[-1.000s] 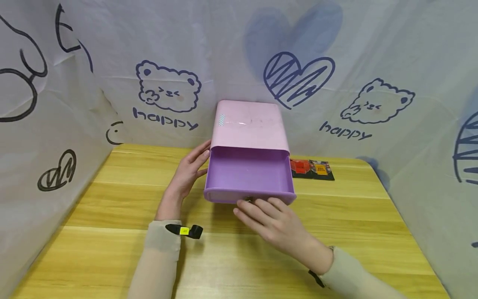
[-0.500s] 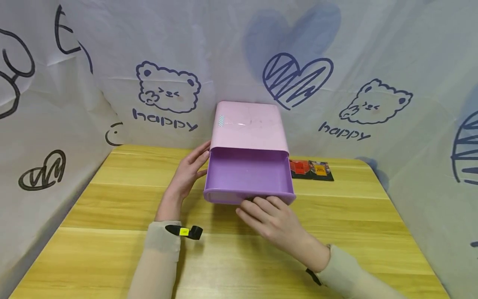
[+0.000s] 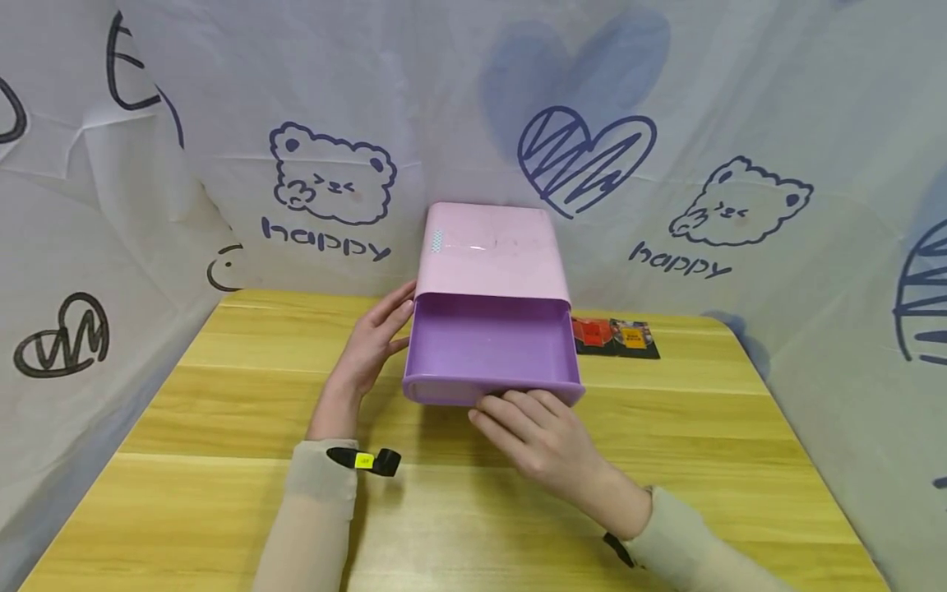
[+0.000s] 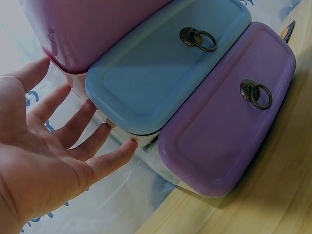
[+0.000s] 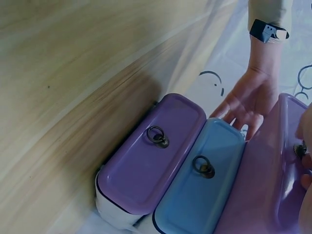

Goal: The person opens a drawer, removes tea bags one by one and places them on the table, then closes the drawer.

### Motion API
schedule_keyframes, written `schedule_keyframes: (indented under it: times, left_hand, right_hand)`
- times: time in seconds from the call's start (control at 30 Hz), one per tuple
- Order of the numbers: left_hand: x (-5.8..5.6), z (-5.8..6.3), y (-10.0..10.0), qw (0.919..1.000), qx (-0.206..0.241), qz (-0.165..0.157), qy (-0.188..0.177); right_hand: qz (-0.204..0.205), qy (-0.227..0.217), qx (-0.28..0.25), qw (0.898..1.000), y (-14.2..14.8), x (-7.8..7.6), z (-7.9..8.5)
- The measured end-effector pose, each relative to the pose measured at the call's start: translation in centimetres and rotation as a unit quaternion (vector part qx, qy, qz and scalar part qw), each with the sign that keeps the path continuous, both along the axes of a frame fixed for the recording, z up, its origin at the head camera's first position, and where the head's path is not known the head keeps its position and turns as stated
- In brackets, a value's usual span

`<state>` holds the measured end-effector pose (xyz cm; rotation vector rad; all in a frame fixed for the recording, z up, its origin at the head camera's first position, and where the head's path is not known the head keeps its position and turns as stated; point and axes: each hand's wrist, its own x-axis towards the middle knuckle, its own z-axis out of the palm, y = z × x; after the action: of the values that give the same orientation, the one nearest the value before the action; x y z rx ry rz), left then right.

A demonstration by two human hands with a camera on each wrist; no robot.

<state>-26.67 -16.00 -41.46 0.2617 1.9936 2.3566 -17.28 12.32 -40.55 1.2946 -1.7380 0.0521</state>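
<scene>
A small drawer cabinet (image 3: 491,255) with a pale pink top stands against the back cloth. Its top drawer (image 3: 491,341) is pulled out, and the inside is bare purple. My left hand (image 3: 370,341) lies along the cabinet's left side, fingers extended, with fingertips right at the casing in the left wrist view. My right hand (image 3: 547,440) has its fingers curled at the middle of the drawer front, pinching the metal ring pull (image 5: 299,150), mostly hidden by them. Below are a blue drawer (image 4: 161,68) and a purple drawer (image 4: 219,126), both pushed in, each with a ring pull.
Two dark flat packets (image 3: 634,339) with red and orange labels lie on the wooden table (image 3: 710,444), right of the cabinet. White cloth (image 3: 340,82) with drawn bears and hearts hangs behind and at the sides.
My right fingers have shifted slightly and cover the ring pull, which showed between them earlier. The drawer stays pulled out about the same amount. My left hand keeps its place.
</scene>
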Motion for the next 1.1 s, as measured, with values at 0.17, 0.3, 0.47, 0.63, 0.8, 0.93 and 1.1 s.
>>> schedule_keyframes:
  times: [0.17,0.3,0.47,0.63,0.8,0.93,1.1]
  left_hand:
    - [0.0,-0.1,0.0,1.0,0.006,0.0,-0.002]
    - [0.0,-0.1,0.0,1.0,0.008,0.001,-0.003]
    - [0.0,0.0,0.0,1.0,0.007,0.003,-0.006]
    - [0.0,0.1,0.0,1.0,0.008,0.0,-0.005]
    - [0.0,0.2,0.0,1.0,0.004,-0.001,-0.004]
    - [-0.1,0.2,0.0,1.0,0.001,-0.001,-0.003]
    - [-0.1,0.2,0.0,1.0,0.001,-0.001,-0.007]
  right_hand:
    - [0.023,-0.01,-0.025,0.999,-0.1,-0.1,0.1]
    - [0.041,-0.016,-0.043,0.998,-0.2,-0.1,0.3]
    - [0.052,-0.027,-0.054,0.997,-0.3,-0.1,0.7]
    - [0.064,-0.036,-0.061,0.995,-0.3,-0.2,1.0]
    - [0.074,-0.036,-0.069,0.994,-0.5,-0.4,1.2]
    - [0.076,-0.035,-0.072,0.994,-0.5,-0.4,1.3]
    - [0.079,-0.036,-0.075,0.993,-0.6,-0.5,1.5]
